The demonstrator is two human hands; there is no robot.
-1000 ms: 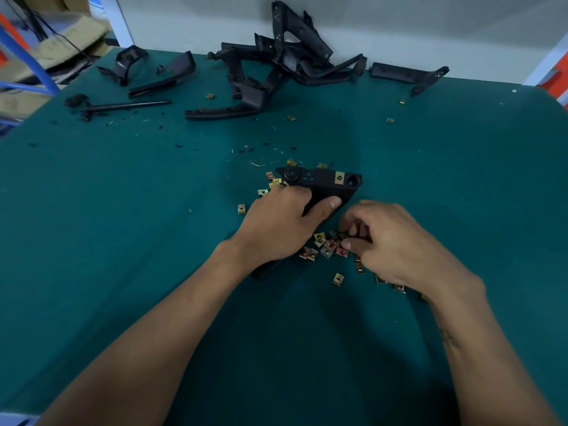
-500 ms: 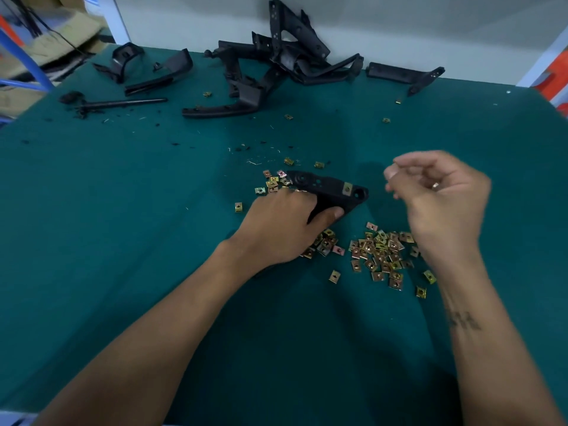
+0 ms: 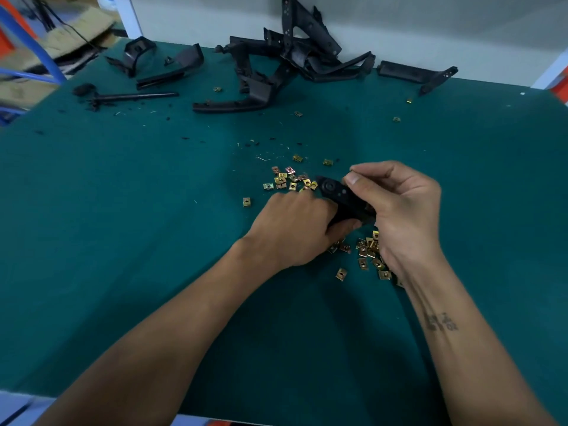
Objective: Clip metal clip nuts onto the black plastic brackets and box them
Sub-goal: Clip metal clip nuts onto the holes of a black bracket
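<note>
Gripping the black bracket point(image 3: 339, 196) at centre frame, the left hand point(image 3: 295, 229) curls round its lower end on the green table point(image 3: 123, 241). The right hand point(image 3: 399, 207) pinches thumb against forefinger at the bracket's upper edge — whether a clip sits in the pinch cannot be told. Loose clip nuts point(image 3: 367, 252) lie beneath the right wrist; another cluster point(image 3: 285, 179) sits just beyond the left knuckles. A pile of brackets point(image 3: 285, 66) lies at upper centre.

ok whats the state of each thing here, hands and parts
left hand: grips the bracket
right hand: fingertips pinched together at the bracket's top
bracket: tilted, held over the table
clip nuts: loose on the table
bracket pile: heaped at the far edge
</note>
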